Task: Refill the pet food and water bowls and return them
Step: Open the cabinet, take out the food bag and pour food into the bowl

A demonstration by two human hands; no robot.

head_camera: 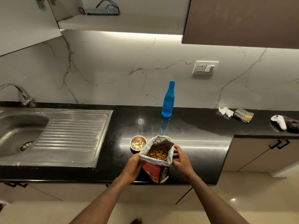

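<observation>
An opened red pet food bag [156, 171] with a silver lining stands near the front edge of the black counter [194, 143], brown kibble showing in its mouth. My left hand [131, 170] grips its left side and my right hand [181, 159] holds its right side. Just behind the bag on the left sits a small steel bowl [138, 143] with some kibble in it. A second bowl's rim [168, 137] peeks out behind the bag top, mostly hidden. A blue water bottle [168, 100] stands upright farther back, by the wall.
A steel sink [19, 133] with drainboard and tap fills the counter's left end. At the far right lie crumpled white tissue [225, 111], a folded checked cloth [243, 115], a white controller [279, 122] and a dark cloth. A wall socket is above.
</observation>
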